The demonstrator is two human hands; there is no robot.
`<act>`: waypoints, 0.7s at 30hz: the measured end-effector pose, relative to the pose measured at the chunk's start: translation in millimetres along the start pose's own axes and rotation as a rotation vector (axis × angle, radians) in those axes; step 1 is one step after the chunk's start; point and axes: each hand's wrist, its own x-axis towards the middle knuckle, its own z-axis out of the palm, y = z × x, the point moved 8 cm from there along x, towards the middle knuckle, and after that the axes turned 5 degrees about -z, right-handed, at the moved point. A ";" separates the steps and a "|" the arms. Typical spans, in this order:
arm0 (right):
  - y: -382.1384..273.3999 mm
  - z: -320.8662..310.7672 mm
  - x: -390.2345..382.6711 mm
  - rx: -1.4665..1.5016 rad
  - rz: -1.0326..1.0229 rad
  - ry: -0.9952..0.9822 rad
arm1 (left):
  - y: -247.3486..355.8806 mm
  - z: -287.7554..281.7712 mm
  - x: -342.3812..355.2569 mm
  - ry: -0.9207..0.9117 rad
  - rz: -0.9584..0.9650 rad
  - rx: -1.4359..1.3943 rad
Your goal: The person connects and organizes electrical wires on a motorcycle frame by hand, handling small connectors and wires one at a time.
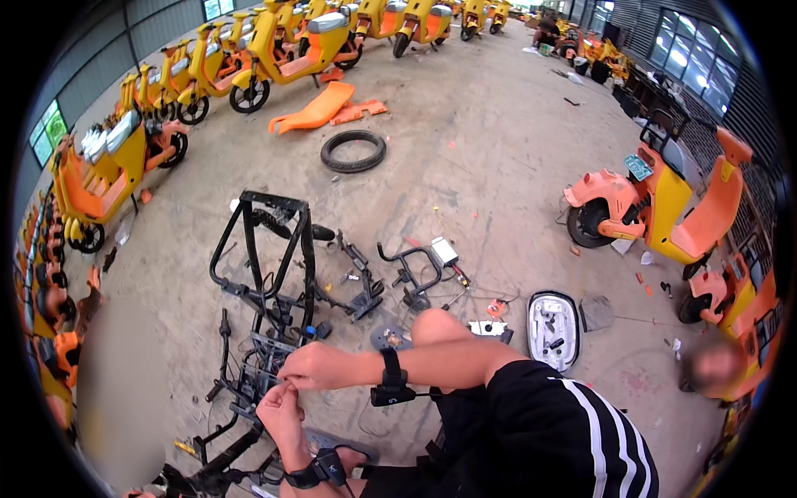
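My right hand [319, 366] is closed, its fingertips pinched together over the black metal scooter frame [309, 266]. Just below it, my left hand [281, 414] is closed too, and the fingertips of both meet. Whatever they pinch, if anything, is too small to make out. Under and beyond the hands stands the bare frame, with brackets and a small blue part [310, 331] near its middle. A black handlebar-like tube [224, 349] lies along its left side.
A white tray [531, 332] with small parts lies to the right. Nearer the frame are a bent black rack [432, 270] and a white box [444, 251] with wires. Farther off lie a tyre [354, 167] and orange panels [320, 109]. Yellow scooters [290, 58] line the back.
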 end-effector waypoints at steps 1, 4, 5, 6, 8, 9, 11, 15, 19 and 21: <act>2.9 3.0 -1.2 0.029 0.027 -0.004 | -3.2 -4.8 -2.3 0.003 0.018 0.011; 11.1 -5.0 -2.0 0.031 0.102 0.021 | 3.9 -0.1 1.7 0.053 0.025 0.005; 8.4 -11.5 -7.3 0.025 0.153 0.053 | -3.8 2.7 2.8 0.031 -0.012 -0.069; 8.2 -24.6 -7.7 -0.003 0.190 0.100 | 3.0 11.5 3.3 0.027 0.009 -0.060; 5.2 -29.0 -7.5 -0.039 0.221 0.119 | 7.2 12.8 5.6 -0.029 0.055 -0.092; 1.9 -27.6 -6.3 -0.031 0.206 0.095 | 7.6 13.5 3.7 -0.059 0.054 -0.118; -3.3 -21.2 -4.6 -0.028 0.187 0.059 | 7.6 8.6 -1.5 -0.081 0.063 -0.146; -3.7 -19.3 -0.1 -0.012 0.165 0.040 | 13.4 10.0 -2.6 -0.038 0.113 -0.093; 0.9 -19.8 -1.7 0.010 0.220 0.020 | 16.6 10.9 -3.8 0.063 0.235 0.085; 3.8 -19.7 -3.7 0.018 0.261 0.003 | 19.4 12.3 -5.1 0.076 0.275 0.180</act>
